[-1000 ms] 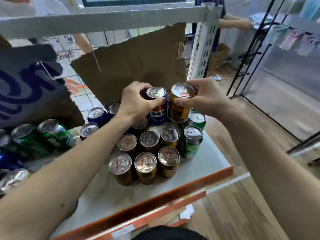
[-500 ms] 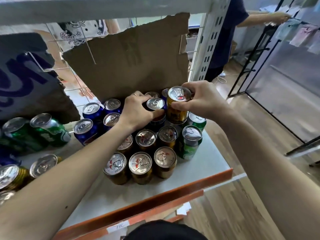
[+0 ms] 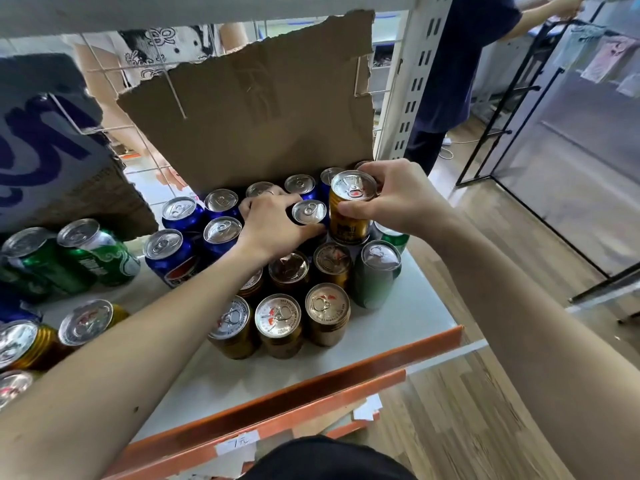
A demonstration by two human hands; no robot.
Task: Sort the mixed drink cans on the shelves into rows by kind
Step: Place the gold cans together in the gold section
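Note:
My left hand (image 3: 273, 223) grips a blue cola can (image 3: 309, 213) at the back of the white shelf (image 3: 415, 317). Beside it, my right hand (image 3: 398, 195) holds a gold can (image 3: 349, 216) by its upper rim, raised a little above its neighbours. Several gold cans (image 3: 278, 323) stand in a block at the front of the shelf. Several blue cola cans (image 3: 166, 254) stand behind and to the left. Green cans stand at the right (image 3: 377, 275) and lie at the far left (image 3: 93, 254).
A torn cardboard sheet (image 3: 252, 109) leans against the wire back of the shelf. An orange rail (image 3: 311, 393) edges the shelf front. A person in dark clothes (image 3: 460, 64) stands behind the perforated upright (image 3: 412, 77). A black metal rack (image 3: 512, 109) stands on the wooden floor at right.
My left hand has lowered the blue cola can among the other blue cans at the back. My right hand keeps the gold can. The view has shifted left, showing more cans.

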